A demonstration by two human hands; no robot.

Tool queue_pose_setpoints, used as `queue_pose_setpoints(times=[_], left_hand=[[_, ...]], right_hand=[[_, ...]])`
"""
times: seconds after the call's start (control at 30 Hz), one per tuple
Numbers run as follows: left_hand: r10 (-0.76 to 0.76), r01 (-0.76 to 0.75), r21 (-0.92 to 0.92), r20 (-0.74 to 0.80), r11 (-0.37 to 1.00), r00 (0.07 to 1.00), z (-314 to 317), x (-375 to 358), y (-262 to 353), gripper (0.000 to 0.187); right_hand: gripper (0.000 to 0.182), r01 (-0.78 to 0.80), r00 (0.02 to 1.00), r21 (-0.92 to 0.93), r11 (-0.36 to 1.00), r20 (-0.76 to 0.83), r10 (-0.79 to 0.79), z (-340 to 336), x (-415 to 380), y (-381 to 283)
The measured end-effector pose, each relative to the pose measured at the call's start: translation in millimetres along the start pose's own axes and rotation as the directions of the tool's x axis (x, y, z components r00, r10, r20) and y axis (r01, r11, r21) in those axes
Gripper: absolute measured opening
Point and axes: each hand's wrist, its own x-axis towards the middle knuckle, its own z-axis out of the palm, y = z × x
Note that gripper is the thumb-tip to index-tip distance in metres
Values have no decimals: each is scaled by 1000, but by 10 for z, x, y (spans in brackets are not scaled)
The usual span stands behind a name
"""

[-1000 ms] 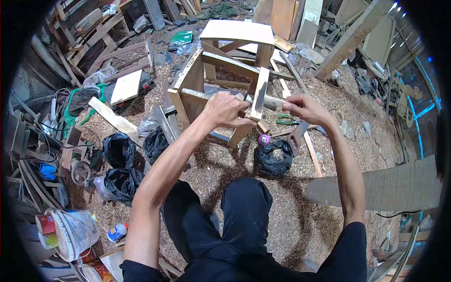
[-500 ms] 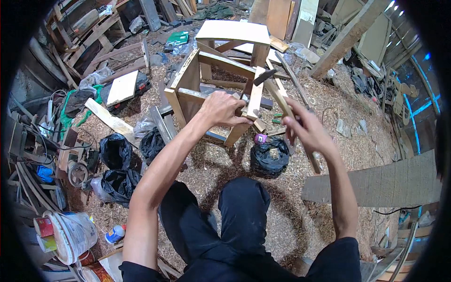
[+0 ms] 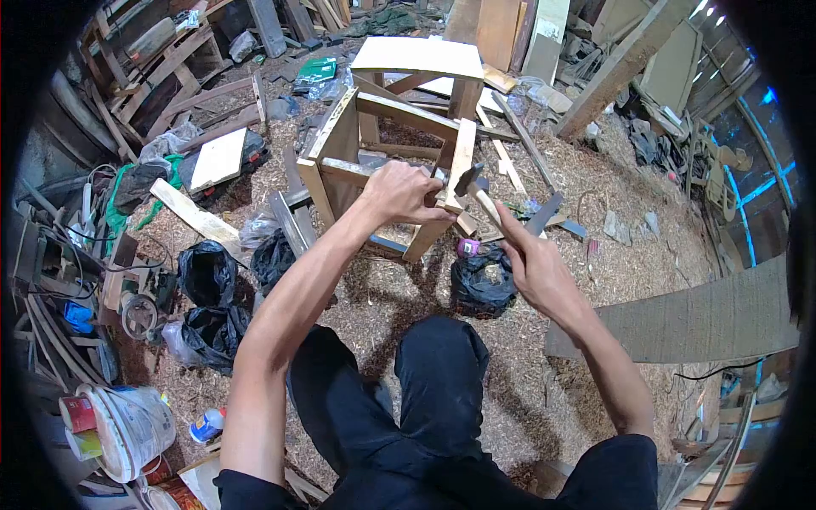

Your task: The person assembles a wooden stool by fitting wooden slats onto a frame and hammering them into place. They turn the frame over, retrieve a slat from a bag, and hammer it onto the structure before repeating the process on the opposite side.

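A wooden frame (image 3: 340,174) with pale and brown boards stands on the shavings-covered floor before me. My left hand (image 3: 401,194) is closed at its near right corner, beside the pale strip (image 3: 461,161) on top; what the fingers hold, if anything, is hidden. My right hand (image 3: 540,270) grips the wooden handle of a hammer (image 3: 486,204). The dark hammer head is close to the near end of the strip, just right of my left fingers; whether it touches the wood I cannot tell.
Black plastic bags (image 3: 483,285) sit below the frame and to the left (image 3: 208,272). A purple-labelled container (image 3: 468,246) is near the frame's foot. A white bucket (image 3: 136,429) stands lower left. A wide grey board (image 3: 680,327) lies at right. Scrap wood surrounds the area.
My right hand has moved down and the hammer head has dropped from above the strip to near its lower end. My left hand has stayed nearly in place.
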Motion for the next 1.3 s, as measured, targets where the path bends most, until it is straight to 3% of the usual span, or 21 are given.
queue_pose_setpoints(times=[0.1,0.17,0.23,0.3,0.37,0.43,0.5,0.57,0.6,0.7,0.73,0.77,0.83,0.87,0.9,0.97,1.03,1.1,1.17,1.23,1.3], left_hand=[[-10,10,11,15,1000,1000,-2,-11,-3,69],[1,-1,20,12,1000,1000,-26,-3,-5,70],[3,-3,12,14,1000,1000,6,-5,-12,70],[3,-3,10,13,1000,1000,17,-1,-25,70],[29,-28,35,-53,999,998,33,-10,-36,70],[25,-24,35,-29,999,999,18,-1,-42,70],[22,-22,33,1,999,1000,31,-4,-40,70],[18,-18,5,-19,1000,1000,24,-2,-45,71],[18,-17,9,-24,1000,1000,36,4,-58,71],[26,-25,20,-34,999,999,37,27,-71,72],[22,-22,28,-31,999,999,17,14,-65,72],[22,-21,32,-28,999,999,8,6,-51,72],[5,-5,30,5,1000,1000,-5,-4,-39,72],[5,-6,57,5,998,1000,-11,3,-46,72],[8,-9,83,5,997,1000,-5,18,-46,72],[17,-16,45,-21,999,1000,80,39,-94,72],[22,-22,10,-40,1000,999,85,40,-113,71],[10,-10,28,4,1000,1000,65,18,-88,70],[6,-8,63,22,998,1000,24,16,-51,70],[1,-5,102,38,995,999,16,0,-57,69],[27,-26,77,-6,997,1000,24,1,-62,70]], right_hand=[[54,-72,997,62,995,9,71,-54,2,-65],[56,-46,988,147,988,-137,67,-92,9,-190],[56,-102,988,122,987,-107,115,-1,0,-84],[55,-29,999,-29,999,44,30,85,24,103],[55,55,998,-24,998,-3,-55,58,32,154],[54,-75,994,98,992,-77,83,-103,20,-107],[54,-203,979,128,971,-8,206,-164,21,-225],[54,83,990,164,983,-128,-62,18,13,-87],[54,-23,999,46,999,28,21,82,23,-32],[54,12,1000,26,1000,-5,-12,37,47,-4],[56,-183,981,67,981,82,178,-72,40,-142],[56,-185,980,67,980,85,180,-50,19,-164],[57,14,973,152,988,-231,22,-9,-56,-187],[58,171,919,73,983,-372,-132,128,-59,-63],[58,168,918,72,983,-374,-130,223,-84,11],[56,99,992,25,995,-84,-96,302,-113,96],[55,65,997,16,998,-43,-64,119,-89,7],[53,-186,980,45,981,78,182,-53,-89,-95],[52,-204,979,109,973,25,203,-169,-46,-182],[51,-56,982,84,995,-173,70,-259,23,-195],[51,-51,981,86,995,-180,66,-295,85,-214]])
